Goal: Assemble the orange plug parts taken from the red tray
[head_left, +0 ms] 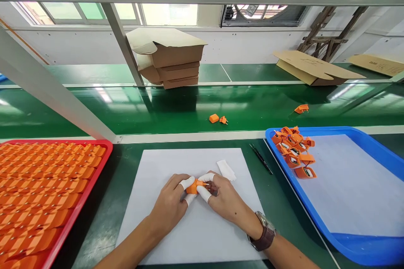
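Over the white sheet [158, 235] I hold an orange plug adapter [192, 187] between both hands. My left hand [172, 199] pinches its body on the left side with thumb and finger. At its right end, where metal pins poke out, my right hand [222, 195] grips it with finger and thumb. White finger covers are on the gripping fingertips of both hands. A small folded white tissue [226, 170] lies on the sheet just beyond my right hand. Whether the adapter's housing is fully closed is hidden by my fingers.
Rows of orange adapters fill a red tray [107, 151] at left. A blue tray [284, 176] at right holds several opened orange housings [295, 147]. Black tweezers [261, 159] lie beside it. Orange pieces [213, 118] sit on the green belt [252, 109]; cardboard boxes [176, 59] stand behind.
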A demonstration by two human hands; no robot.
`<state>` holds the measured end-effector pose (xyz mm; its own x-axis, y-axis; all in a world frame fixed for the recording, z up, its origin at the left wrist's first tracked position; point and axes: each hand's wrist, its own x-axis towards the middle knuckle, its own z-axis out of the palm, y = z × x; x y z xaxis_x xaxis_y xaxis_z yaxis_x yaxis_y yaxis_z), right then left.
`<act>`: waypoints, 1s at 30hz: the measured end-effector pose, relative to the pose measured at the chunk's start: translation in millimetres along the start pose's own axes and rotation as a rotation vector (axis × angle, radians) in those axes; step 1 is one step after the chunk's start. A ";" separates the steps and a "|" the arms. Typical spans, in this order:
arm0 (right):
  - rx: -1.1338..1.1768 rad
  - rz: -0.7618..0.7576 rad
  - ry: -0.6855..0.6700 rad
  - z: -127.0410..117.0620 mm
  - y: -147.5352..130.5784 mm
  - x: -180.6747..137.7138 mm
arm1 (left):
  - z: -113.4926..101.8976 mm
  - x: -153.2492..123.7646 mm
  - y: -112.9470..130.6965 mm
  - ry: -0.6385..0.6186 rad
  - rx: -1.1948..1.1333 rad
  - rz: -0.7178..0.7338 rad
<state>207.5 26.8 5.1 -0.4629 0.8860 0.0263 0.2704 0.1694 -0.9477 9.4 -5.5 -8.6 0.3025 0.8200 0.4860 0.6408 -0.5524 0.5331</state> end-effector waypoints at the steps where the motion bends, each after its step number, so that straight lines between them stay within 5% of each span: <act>1: 0.011 0.007 -0.003 -0.1 0.3 0.6 | 0.3 0.3 0.6 -0.002 -0.005 0.001; 8: 0.165 0.129 -0.063 0.3 5.3 4.0 | 2.7 -0.4 0.8 0.002 0.009 0.038; 18: 0.112 0.068 -0.001 10.4 -2.1 1.4 | 0.3 -5.8 -1.7 0.032 0.025 0.058; 24: -0.282 -0.095 -0.128 -23.4 -46.9 15.0 | -4.0 -7.9 -0.9 0.030 -0.044 0.011; 30: -0.701 -0.244 0.095 -49.9 -36.0 97.1 | -1.3 -7.8 0.8 0.087 -0.036 0.043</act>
<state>195.0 128.2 57.7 -0.5123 0.8161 0.2675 0.6588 0.5733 -0.4872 6.6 -12.6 -11.1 0.2656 0.7804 0.5661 0.6028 -0.5927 0.5342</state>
